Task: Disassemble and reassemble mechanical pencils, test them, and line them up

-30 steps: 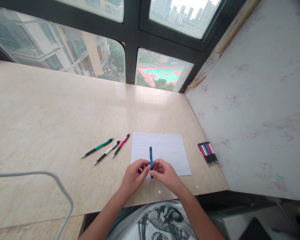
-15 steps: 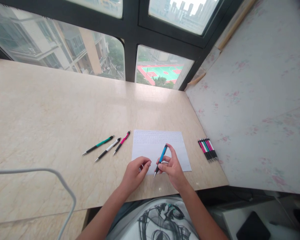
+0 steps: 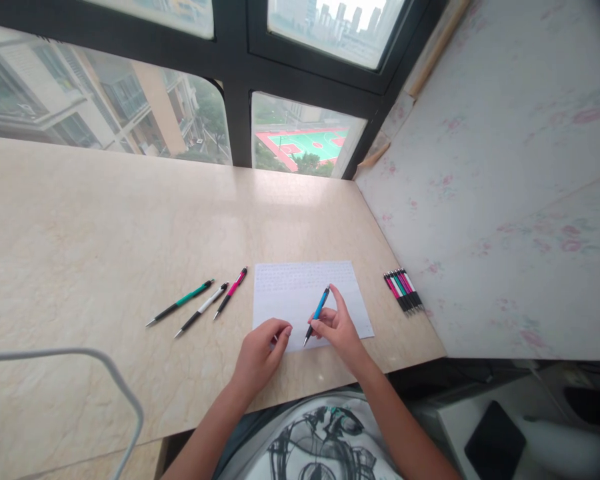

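My right hand [image 3: 336, 329] grips a blue and black mechanical pencil [image 3: 319, 311] in a writing hold, its tip down on the near edge of a white sheet of paper [image 3: 305, 293] with faint writing along the top. My left hand [image 3: 259, 353] rests on the sheet's near left corner, fingers curled loosely with nothing visible in them. Three more pencils lie to the left of the sheet: a green one [image 3: 181, 303], a white one [image 3: 202, 309] and a pink one [image 3: 231, 291].
A bundle of several pencils [image 3: 403, 291] lies at the right end of the beige marble desk [image 3: 105, 233], against a flowered wall panel [image 3: 480, 200]. A window is beyond the desk. A thin grey wire frame [image 3: 105, 373] sits at the near left.
My right hand took the blue pencil from a two-handed upright hold into a slanted writing grip. My left hand let go and settled on the paper's corner. The view shifted slightly right.
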Demonstrator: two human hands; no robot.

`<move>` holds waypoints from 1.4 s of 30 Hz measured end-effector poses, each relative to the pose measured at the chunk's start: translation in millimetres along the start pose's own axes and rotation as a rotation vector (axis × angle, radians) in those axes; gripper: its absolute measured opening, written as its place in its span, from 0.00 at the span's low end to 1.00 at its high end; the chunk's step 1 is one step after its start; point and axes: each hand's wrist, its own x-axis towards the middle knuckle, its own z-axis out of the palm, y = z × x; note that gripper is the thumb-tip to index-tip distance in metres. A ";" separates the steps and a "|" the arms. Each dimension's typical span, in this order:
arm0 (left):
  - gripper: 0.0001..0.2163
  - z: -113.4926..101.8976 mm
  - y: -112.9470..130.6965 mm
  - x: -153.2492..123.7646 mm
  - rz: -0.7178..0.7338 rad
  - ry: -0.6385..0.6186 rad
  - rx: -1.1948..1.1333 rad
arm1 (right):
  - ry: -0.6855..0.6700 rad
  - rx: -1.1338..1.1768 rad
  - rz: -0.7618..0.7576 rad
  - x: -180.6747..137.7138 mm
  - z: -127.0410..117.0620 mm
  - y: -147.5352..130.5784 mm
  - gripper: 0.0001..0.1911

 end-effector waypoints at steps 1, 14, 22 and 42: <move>0.11 0.0 -0.6 0.0 0.003 -0.011 0.024 | 0.024 -0.064 -0.010 2.3 -6.6 1.8 0.50; 0.10 0.7 -5.2 4.4 0.042 -0.062 0.161 | 0.359 -1.272 0.011 13.5 -168.5 -27.6 0.14; 0.11 2.9 -8.5 4.4 0.031 -0.021 0.191 | 0.582 -1.367 0.050 14.7 -154.4 -24.6 0.13; 0.14 4.3 -11.8 4.7 -0.008 -0.011 0.205 | 0.759 -1.533 0.162 23.0 -158.5 -31.1 0.11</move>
